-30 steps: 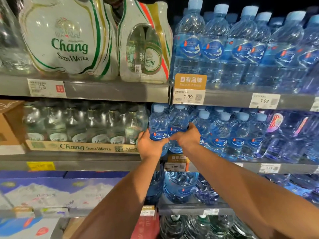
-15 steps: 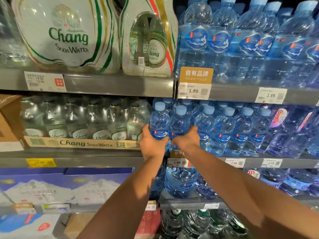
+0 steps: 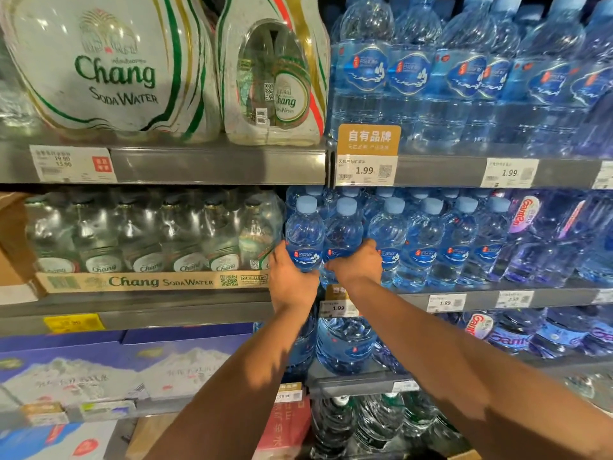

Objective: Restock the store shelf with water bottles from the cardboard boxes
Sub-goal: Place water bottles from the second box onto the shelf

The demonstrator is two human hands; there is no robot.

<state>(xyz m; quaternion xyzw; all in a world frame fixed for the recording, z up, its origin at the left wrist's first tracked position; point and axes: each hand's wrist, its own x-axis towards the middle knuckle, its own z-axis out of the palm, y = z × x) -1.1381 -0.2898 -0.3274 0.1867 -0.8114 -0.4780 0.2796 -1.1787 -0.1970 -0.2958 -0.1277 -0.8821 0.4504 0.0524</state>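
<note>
**Two water bottles being seated at the left end of the middle shelf.**

My left hand was wrapped round the lower body of the end bottle, and my right hand gripped the second bottle the same way. Both stood upright at the front of the middle shelf, just beside the Chang soda-water tray, with their bases hidden by my hands. To do this well, I judged, each base should sit flat, then slide back level with its neighbours, label forward. Counted: two hands, two held bottles, six bottles in the front row.
</note>
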